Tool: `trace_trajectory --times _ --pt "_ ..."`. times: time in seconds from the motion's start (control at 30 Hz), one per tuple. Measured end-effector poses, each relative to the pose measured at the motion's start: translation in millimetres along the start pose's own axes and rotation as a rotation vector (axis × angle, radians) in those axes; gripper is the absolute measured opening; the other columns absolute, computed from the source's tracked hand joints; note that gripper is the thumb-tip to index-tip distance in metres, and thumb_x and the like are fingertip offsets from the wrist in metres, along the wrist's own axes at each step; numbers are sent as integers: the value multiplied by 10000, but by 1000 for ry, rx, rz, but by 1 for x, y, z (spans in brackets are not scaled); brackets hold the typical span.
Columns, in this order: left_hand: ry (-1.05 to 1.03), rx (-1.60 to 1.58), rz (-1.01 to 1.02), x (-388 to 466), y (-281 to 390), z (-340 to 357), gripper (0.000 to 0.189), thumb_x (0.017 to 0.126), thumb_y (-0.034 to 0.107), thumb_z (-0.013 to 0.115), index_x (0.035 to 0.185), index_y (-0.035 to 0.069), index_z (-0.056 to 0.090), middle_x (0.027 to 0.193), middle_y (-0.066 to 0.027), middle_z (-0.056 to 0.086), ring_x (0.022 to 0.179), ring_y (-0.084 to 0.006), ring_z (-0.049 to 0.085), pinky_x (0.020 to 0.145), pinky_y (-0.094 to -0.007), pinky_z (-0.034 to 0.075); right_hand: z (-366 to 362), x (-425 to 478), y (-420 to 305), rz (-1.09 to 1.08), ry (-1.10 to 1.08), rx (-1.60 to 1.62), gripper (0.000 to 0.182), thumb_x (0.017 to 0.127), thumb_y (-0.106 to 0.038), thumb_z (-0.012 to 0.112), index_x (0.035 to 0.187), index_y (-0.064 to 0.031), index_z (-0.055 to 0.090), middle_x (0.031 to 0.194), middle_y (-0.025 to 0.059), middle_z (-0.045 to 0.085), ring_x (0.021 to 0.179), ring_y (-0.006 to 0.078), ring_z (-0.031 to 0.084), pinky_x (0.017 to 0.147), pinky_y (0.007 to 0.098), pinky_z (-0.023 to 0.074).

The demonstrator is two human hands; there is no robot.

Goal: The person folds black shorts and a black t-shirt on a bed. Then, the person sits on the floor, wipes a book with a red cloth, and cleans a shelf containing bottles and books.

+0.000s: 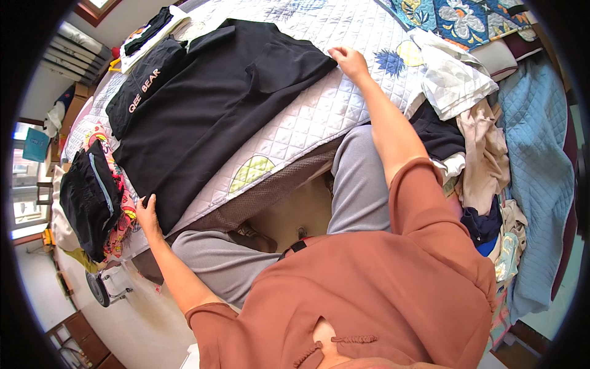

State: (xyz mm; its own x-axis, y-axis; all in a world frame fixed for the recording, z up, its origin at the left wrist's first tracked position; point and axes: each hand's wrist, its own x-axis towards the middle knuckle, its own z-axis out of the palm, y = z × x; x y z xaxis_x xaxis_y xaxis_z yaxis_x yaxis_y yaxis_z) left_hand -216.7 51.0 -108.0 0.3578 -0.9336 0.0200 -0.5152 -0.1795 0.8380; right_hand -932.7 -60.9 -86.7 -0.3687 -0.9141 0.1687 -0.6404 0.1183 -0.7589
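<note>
A large black garment, apparently folded lengthwise, lies spread slantwise over a white quilted bedspread. Its lower left corner is pinched in my left hand, close to the bed's edge. My right hand grips the far right corner between thumb and fingers. Soft creases run along the cloth between my hands. Touching its left side is a folded black garment with pale lettering.
Dark folded clothes lie on a pink patterned cloth at left. White sheer fabric, a beige garment and a blue quilted cover are heaped at right. A wheel stands on the floor at lower left.
</note>
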Motion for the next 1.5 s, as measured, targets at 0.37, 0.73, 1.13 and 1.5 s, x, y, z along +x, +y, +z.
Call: trace_trajectory --times 0.37,0.73,1.13,1.5 --pt "364 766 635 -26 115 53 319 853 242 728 1096 39 681 1101 -133 686 1051 -334 618 950 -436 461 16 -6 -8 -94 -113 -80 328 795 -409 756 1013 -164 760 1022 73 731 1047 271 631 910 377 504" --pt "-431 90 127 50 268 358 373 838 329 744 969 -18 713 797 -90 677 730 -196 624 705 -320 485 9 -2 24 -206 -228 369 382 757 -176 679 1116 -53 725 1000 139 735 924 233 694 888 329 529" --pt "-293 -729 261 108 275 349 67 936 65 677 1000 51 664 852 41 622 742 -58 541 696 -200 450 16 24 -17 -94 -91 219 244 820 -335 754 903 -108 725 761 32 716 742 212 673 761 346 500" --pt "-122 -206 289 118 230 381 191 887 172 723 990 13 695 838 -28 658 772 -116 584 728 -281 486 31 20 1 -203 -37 109 258 784 -201 714 1041 -192 692 772 12 685 780 221 658 849 370 462"
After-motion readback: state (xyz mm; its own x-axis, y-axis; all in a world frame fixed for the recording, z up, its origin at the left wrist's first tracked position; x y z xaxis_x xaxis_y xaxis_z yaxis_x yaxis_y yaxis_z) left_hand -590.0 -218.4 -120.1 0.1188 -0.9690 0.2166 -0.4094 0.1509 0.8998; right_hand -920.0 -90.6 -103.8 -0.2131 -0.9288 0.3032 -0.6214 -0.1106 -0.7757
